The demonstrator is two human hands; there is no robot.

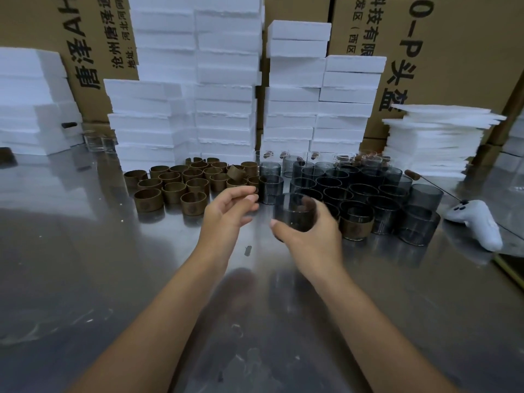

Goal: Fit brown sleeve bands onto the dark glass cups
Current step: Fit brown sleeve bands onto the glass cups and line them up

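Your right hand point(309, 231) is wrapped around one dark glass cup point(295, 212), held upright just above the desk point(113, 279) in front of the cluster. It is empty, and your fingers show through its wall. Your left hand point(229, 214) hovers just beside it, fingers loosely curled with the thumb close to them, holding nothing that can be seen. The other dark glass cups point(363, 191) stand mouth up, packed together on the right, about thirty of them; the far ones overlap too much for an exact count. All that can be seen into look empty. One banded cup point(355, 225) at the front already wears its sleeve. To the left, the brown sleeve bands point(173, 191) stand on end as open rings, about twenty, with one tilted band point(236, 171) lying askew among them. Behind the cups is a row of clear glasses point(295, 157) with small brown pieces at them that are too blurred to name. Five stacks of white foam boxes point(226, 80) rise at the back, against cardboard cartons point(453, 52) whose contents are hidden. A white controller point(476, 222) lies at the right.
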